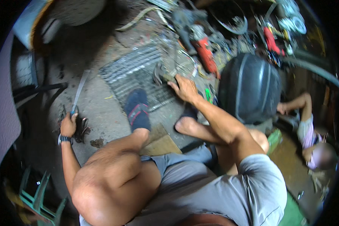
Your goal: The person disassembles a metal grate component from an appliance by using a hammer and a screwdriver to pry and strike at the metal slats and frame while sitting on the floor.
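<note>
Two sets of fingers are wrapped tight: the right hand's [186, 89] around a hammer with a curved, dark grey head [162, 76], the left hand's [68, 125] around the blue handle of a long, thin, silvery blade [80, 89]. From here, the hammer's head sits over a grey ribbed mat [120, 72]; the blade is left of it. Both tools are already gripped but well apart; how much work remains, I can't tell. Beyond lies a red-bodied power tool [206, 54].
</note>
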Demonstrator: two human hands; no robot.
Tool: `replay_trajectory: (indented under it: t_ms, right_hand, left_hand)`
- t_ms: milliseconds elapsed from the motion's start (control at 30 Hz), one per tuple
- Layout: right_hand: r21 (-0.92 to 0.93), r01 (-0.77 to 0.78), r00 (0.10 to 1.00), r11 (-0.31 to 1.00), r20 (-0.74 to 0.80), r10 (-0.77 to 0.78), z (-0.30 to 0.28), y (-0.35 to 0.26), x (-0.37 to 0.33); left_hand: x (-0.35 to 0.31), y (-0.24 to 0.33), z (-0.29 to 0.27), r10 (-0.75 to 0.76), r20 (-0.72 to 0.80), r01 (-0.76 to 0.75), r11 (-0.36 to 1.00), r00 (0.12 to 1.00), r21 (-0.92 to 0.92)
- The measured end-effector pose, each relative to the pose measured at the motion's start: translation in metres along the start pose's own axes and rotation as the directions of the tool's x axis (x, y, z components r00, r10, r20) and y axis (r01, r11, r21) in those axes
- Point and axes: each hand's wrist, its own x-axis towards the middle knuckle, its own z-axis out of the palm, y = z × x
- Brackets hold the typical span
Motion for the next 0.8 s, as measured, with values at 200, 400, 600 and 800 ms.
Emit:
replay_trajectory:
  t_ms: [200,400,600,800]
  right_hand:
    - [-0.054,-0.107,0.992,0.993,-0.066,0.104,-0.004,0.090,-0.017]
    - [-0.239,-0.541,0.839,0.806,-0.085,0.538,0.014,0.139,-0.084]
    - [-0.280,-0.681,0.689,0.676,0.066,0.722,0.013,0.162,-0.119]
    - [-0.269,-0.514,0.834,0.815,0.066,0.548,-0.001,0.154,-0.105]
  left_hand:
    - [-0.010,0.065,0.086,-0.246,0.055,0.248,0.887,0.968,-0.390]
    - [-0.038,0.083,0.134,-0.239,-0.204,0.145,0.909,0.949,-0.391]
    - [-0.024,0.123,0.123,-0.421,-0.193,0.347,0.879,0.886,-0.327]
    - [-0.034,0.122,0.111,-0.565,-0.024,0.462,0.697,0.825,-0.548]
